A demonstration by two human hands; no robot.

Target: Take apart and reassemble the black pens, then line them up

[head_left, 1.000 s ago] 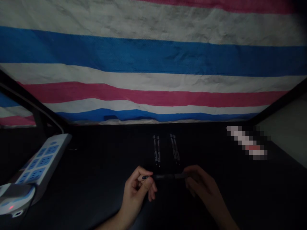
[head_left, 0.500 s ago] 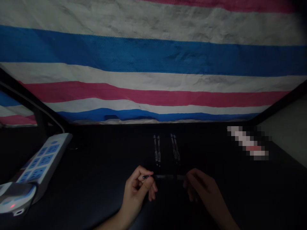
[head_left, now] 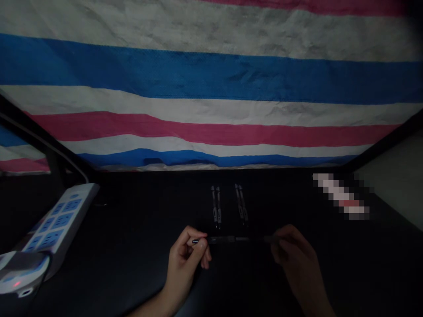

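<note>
Between my two hands a pen (head_left: 221, 240) lies level, drawn apart lengthwise. My left hand (head_left: 190, 255) pinches its clear-and-dark barrel near the left end between thumb and fingers. A thin rod (head_left: 246, 239) runs out of the barrel towards the right. My right hand (head_left: 294, 251), dim and somewhat blurred, closes on a dark pen part (head_left: 270, 239) at that side. Whether the rod still joins both parts is too dark to tell. Just beyond my hands lie two pairs of pens, a left pair (head_left: 216, 207) and a right pair (head_left: 241, 206), tips pointing away.
A white power strip (head_left: 76, 209) with blue socket faces stands on the left, with a plugged-in charger (head_left: 20, 273) showing a red light. On the right of the black tabletop (head_left: 148, 202) is a pixelated pale item (head_left: 340, 193). A striped sheet (head_left: 211, 72) hangs behind.
My right hand has moved right, away from my left hand, and the thin rod now shows between the pen's parts. My left hand has shifted slightly left and up with the barrel.
</note>
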